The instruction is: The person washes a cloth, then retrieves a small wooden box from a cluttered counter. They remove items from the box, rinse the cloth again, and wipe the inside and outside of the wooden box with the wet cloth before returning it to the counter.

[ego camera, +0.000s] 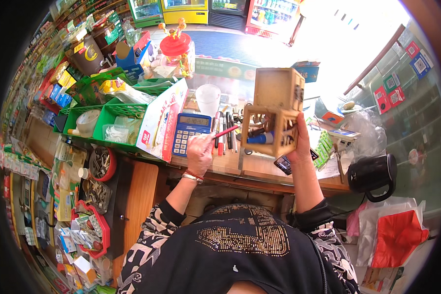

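My left hand (200, 152) pinches a dark red pen (226, 131), its tip pointing toward a wooden pen holder. That two-part pen holder (277, 88) is gripped by its right side in my right hand (300, 141), tilted above the counter. Through its open frame shows a blue-ended item (257, 139) among darker things I cannot make out. Several pens and markers (225, 134) lie side by side on the glass-topped counter (220, 161), just beyond my left hand. Left of them is a blue calculator (191, 128), and behind it stands a white cup (208, 98).
A green divided basket (121, 141) and a red-lidded candy jar (176, 47) stand on the left. A black kettle (371, 174) sits at the counter's right end. A phone (283, 165) lies below the holder. Red-rimmed trays (104, 235) are at lower left.
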A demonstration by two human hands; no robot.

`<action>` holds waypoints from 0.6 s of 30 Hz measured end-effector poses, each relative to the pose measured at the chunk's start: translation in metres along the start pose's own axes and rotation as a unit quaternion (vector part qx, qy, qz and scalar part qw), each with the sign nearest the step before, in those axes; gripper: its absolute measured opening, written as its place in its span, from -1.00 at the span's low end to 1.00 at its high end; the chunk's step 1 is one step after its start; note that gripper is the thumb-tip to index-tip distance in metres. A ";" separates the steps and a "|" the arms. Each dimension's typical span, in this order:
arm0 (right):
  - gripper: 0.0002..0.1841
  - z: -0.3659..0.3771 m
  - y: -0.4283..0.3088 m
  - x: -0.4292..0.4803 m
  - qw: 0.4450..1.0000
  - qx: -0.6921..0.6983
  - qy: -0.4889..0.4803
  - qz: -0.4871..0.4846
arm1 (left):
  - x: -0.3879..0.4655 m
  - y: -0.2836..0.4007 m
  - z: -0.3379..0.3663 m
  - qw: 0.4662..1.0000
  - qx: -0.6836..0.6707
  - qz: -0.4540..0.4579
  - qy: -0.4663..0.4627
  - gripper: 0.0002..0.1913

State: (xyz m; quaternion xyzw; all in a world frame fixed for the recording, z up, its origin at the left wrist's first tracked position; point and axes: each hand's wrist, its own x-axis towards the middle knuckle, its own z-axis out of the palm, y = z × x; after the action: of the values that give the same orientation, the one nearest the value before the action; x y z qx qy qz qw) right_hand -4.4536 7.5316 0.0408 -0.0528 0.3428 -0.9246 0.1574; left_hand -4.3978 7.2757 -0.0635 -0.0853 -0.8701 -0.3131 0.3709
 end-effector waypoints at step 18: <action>-0.51 0.000 0.012 -0.019 1.000 0.010 -0.009 0.014 | 0.047 0.074 -0.060 0.957 -0.280 -0.073 0.013 -0.81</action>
State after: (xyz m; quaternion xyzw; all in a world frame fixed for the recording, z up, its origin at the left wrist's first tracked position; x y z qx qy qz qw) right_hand -4.4331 7.5292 0.0333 -0.0553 0.3329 -0.9252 0.1738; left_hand -4.3678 7.2933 0.0369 -0.1177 -0.7462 -0.5720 0.3197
